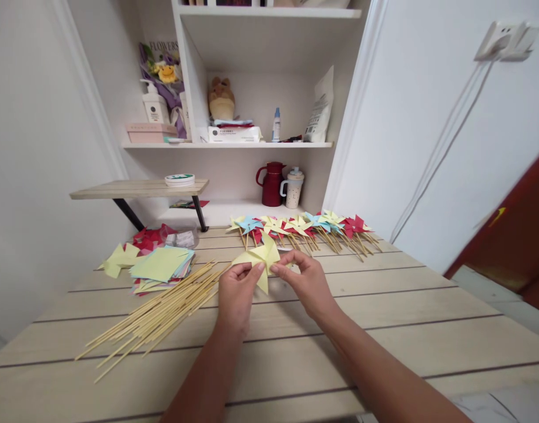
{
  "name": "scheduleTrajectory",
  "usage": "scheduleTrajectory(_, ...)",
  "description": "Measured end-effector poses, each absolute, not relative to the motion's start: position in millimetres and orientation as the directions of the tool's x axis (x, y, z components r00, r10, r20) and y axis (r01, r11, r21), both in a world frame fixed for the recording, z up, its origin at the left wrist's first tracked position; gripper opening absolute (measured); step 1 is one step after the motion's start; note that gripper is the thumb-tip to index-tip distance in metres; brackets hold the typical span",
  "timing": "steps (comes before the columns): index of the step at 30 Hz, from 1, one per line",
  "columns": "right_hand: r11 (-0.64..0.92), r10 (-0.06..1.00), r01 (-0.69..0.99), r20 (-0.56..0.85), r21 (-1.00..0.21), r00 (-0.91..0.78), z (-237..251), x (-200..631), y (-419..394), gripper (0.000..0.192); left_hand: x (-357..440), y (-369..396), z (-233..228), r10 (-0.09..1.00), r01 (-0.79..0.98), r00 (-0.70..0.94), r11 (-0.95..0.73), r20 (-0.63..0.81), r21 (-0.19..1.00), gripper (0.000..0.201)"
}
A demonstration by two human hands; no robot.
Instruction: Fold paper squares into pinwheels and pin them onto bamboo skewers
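My left hand (pixel 234 294) and right hand (pixel 305 281) pinch the yellow pinwheel (pixel 259 260) between them, fingertips closed on its near folds, its blades fanning to the far side.

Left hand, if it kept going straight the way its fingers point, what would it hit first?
The left hand already holds the yellow pinwheel. Straight past it, the row of finished pinwheels probably comes first, though depth is hard to judge.

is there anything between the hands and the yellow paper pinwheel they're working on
Nothing visible. The left hand and right hand both already pinch the yellow pinwheel with their fingers, just above the table. The skewers lie off to the left, and the finished pinwheels sit behind.
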State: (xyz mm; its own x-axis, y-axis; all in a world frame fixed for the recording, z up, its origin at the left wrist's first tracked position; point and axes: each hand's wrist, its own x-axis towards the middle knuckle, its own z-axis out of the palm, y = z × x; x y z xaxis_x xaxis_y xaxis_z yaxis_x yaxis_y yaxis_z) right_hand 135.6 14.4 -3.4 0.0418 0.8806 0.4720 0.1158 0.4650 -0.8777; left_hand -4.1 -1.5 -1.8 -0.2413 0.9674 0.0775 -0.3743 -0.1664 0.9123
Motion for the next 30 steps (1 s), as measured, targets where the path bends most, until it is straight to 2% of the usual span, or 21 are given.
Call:
scheduleTrajectory(6, 0.523, 0.848, 0.030, 0.523, -0.852, 0.086, -2.9, 133.7, 16.0, 0.027, -1.9, -0.7, 0.1, 0.960, -0.362, -0.277, -0.145, 0.043, 0.921, 0.034)
scheduleTrajectory(11, 0.531, 0.842, 0.038, 0.532, -0.847, 0.085, -3.1, 134.9, 16.3, 0.027, -2.1, -0.5, -0.2, 0.961, -0.344, -0.270, -0.154, 0.060, 0.926, 0.032)
scheduleTrajectory(14, 0.487, 0.871, -0.009, 0.484, -0.873, 0.088, -2.6, 135.5, 16.2, 0.029, -2.6, -0.9, -0.5, 0.966, -0.326, -0.245, -0.165, 0.085, 0.931, 0.030)
scheduleTrajectory(19, 0.405, 0.914, -0.044, 0.403, -0.913, 0.044, -3.6, 136.4, 17.7, 0.049, -3.6, -1.3, -1.9, 0.965, -0.300, -0.231, -0.193, 0.126, 0.934, 0.027)
scheduleTrajectory(24, 0.398, 0.915, -0.022, 0.396, -0.917, 0.073, -7.0, 137.3, 20.9, 0.036, -3.6, -0.1, -5.5, 0.951, -0.233, -0.254, -0.237, 0.177, 0.943, 0.025)
scheduleTrajectory(30, 0.366, 0.931, -0.025, 0.366, -0.930, 0.014, -4.7, 136.6, 18.9, 0.021, -4.3, 2.9, -8.2, 0.927, -0.170, -0.299, -0.285, 0.226, 0.943, 0.019)
